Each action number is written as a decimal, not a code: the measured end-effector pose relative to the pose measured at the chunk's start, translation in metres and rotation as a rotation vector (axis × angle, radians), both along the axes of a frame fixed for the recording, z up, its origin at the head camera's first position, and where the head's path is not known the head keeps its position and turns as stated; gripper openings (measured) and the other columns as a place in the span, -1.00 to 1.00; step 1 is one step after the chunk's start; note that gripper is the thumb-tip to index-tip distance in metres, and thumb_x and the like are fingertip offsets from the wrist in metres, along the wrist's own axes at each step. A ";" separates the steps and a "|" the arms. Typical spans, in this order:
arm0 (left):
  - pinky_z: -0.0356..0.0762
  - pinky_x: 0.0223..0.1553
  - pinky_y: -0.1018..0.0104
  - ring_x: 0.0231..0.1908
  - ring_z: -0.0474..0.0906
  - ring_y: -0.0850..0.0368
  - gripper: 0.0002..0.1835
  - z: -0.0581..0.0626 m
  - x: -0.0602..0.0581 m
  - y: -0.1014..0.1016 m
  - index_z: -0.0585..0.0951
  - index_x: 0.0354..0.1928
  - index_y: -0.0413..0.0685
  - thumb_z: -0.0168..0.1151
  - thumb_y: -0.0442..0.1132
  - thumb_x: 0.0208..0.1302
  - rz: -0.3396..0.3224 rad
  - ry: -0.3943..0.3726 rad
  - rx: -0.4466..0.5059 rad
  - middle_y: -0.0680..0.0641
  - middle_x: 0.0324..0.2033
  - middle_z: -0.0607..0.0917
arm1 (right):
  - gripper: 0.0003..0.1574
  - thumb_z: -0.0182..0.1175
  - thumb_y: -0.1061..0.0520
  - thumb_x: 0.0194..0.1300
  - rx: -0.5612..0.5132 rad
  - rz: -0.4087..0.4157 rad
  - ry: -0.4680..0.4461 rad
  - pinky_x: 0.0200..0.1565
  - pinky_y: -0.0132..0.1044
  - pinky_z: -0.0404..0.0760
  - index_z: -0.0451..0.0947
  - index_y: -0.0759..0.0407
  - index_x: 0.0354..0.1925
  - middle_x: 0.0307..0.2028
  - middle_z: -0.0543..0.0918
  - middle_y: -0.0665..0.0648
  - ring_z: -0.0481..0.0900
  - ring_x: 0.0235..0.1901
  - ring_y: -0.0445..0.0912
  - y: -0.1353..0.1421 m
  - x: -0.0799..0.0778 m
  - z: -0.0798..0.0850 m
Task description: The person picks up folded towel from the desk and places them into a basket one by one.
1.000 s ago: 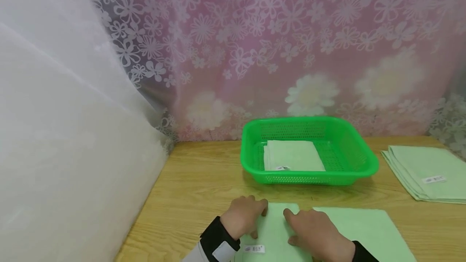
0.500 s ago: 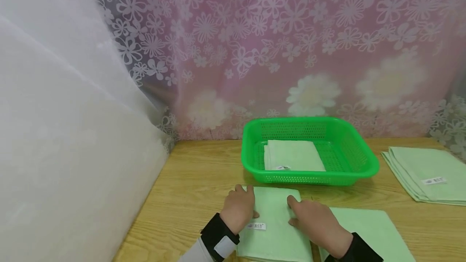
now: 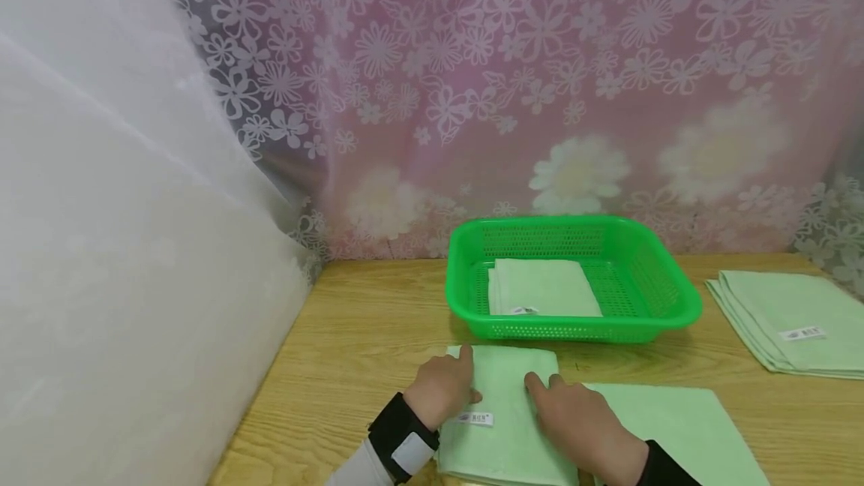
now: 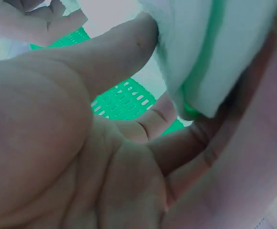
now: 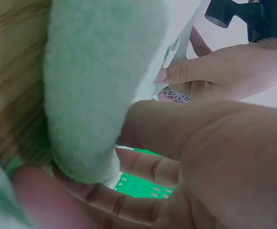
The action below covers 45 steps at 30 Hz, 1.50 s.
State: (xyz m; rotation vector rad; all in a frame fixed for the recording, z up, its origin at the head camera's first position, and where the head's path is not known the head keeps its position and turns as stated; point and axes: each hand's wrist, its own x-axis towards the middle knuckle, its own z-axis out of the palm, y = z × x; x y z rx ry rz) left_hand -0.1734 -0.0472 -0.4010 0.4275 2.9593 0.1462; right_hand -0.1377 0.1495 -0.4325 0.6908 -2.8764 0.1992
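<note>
Near the front of the wooden surface point(image 3: 378, 321), just short of the green plastic basket point(image 3: 574, 326), a folded pale-green towel point(image 3: 509, 403) is held at both sides. The left hand point(image 3: 439, 390) pinches its left edge; the left wrist view shows the thumb against one face and fingers under the layers. The right hand point(image 3: 580, 422) grips the opposite edge likewise, fingers narrowed on the thick, rounded fold.

Over the last second the towel has slid forward, its white label point(image 3: 476, 418) now higher in the head view and its far edge closer to the basket; since half a second ago it has hardly moved — only the right hand has shifted a little. That suggests a grip being settled on a neatly squared bundle, though whether it is wholly off the surface I cannot tell.

Another towel point(image 3: 675, 426) lies flat just to the right, a folded stack point(image 3: 803, 306) farther right, and one folded towel point(image 3: 550, 287) sits inside the basket — left of its middle.
</note>
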 end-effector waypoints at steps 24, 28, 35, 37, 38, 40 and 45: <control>0.39 -0.41 0.40 -0.45 0.39 0.22 -0.72 0.058 0.016 -0.011 0.51 -0.24 0.10 0.40 -0.39 0.16 -0.194 -0.170 0.183 0.10 -0.42 0.48 | -0.66 0.26 0.33 0.23 -0.239 0.155 -0.144 -0.41 -0.38 0.42 0.47 -0.07 -0.15 -0.40 0.43 -0.19 0.38 -0.52 -0.29 0.015 0.013 0.055; 0.41 -0.37 0.45 -0.41 0.38 0.26 -0.83 0.082 0.030 -0.017 0.62 -0.26 0.08 0.36 -0.38 0.24 -0.259 -0.084 0.211 0.13 -0.36 0.47 | -0.65 0.28 0.26 0.29 -0.258 0.154 -0.135 -0.38 -0.41 0.44 0.48 -0.17 -0.11 -0.34 0.42 -0.29 0.38 -0.48 -0.38 0.024 0.025 0.080; 0.46 -0.28 0.48 -0.29 0.45 0.24 -0.89 0.105 0.041 -0.018 0.70 -0.19 -0.01 0.37 -0.35 0.27 -0.286 0.005 0.312 0.08 -0.24 0.48 | -0.61 0.38 0.15 0.26 -0.215 0.092 -0.085 -0.35 -0.38 0.49 0.51 -0.30 -0.08 -0.26 0.46 -0.35 0.45 -0.37 -0.40 0.036 0.031 0.105; 0.46 -0.27 0.48 -0.28 0.43 0.23 -0.89 0.106 0.039 -0.016 0.71 -0.17 -0.04 0.35 -0.35 0.29 -0.276 0.012 0.336 0.06 -0.24 0.48 | -0.60 0.41 0.17 0.23 -0.211 0.092 -0.051 -0.35 -0.37 0.50 0.54 -0.28 -0.09 -0.26 0.50 -0.33 0.50 -0.34 -0.36 0.039 0.027 0.107; 0.46 -0.27 0.48 -0.28 0.43 0.23 -0.89 0.107 0.037 -0.015 0.71 -0.16 -0.06 0.35 -0.34 0.30 -0.266 0.015 0.350 0.05 -0.24 0.48 | -0.59 0.42 0.18 0.21 -0.213 0.091 -0.037 -0.35 -0.36 0.50 0.56 -0.27 -0.09 -0.25 0.53 -0.32 0.52 -0.33 -0.34 0.040 0.024 0.108; 0.47 -0.26 0.48 -0.26 0.43 0.22 -0.89 0.108 0.032 -0.012 0.72 -0.15 -0.10 0.34 -0.34 0.31 -0.250 0.026 0.382 0.04 -0.23 0.50 | -0.59 0.43 0.19 0.19 -0.229 0.083 -0.024 -0.38 -0.36 0.49 0.58 -0.23 -0.08 -0.24 0.59 -0.28 0.56 -0.33 -0.31 0.044 0.018 0.111; 0.45 -0.33 0.42 -0.38 0.41 0.17 -0.85 0.112 0.010 -0.006 0.74 -0.10 -0.11 0.32 -0.32 0.34 -0.206 0.045 0.467 0.02 -0.28 0.49 | -0.64 0.38 0.20 0.25 -0.329 0.035 -0.045 -0.47 -0.37 0.41 0.64 -0.07 0.00 -0.27 0.66 -0.14 0.46 -0.50 -0.30 0.056 -0.003 0.121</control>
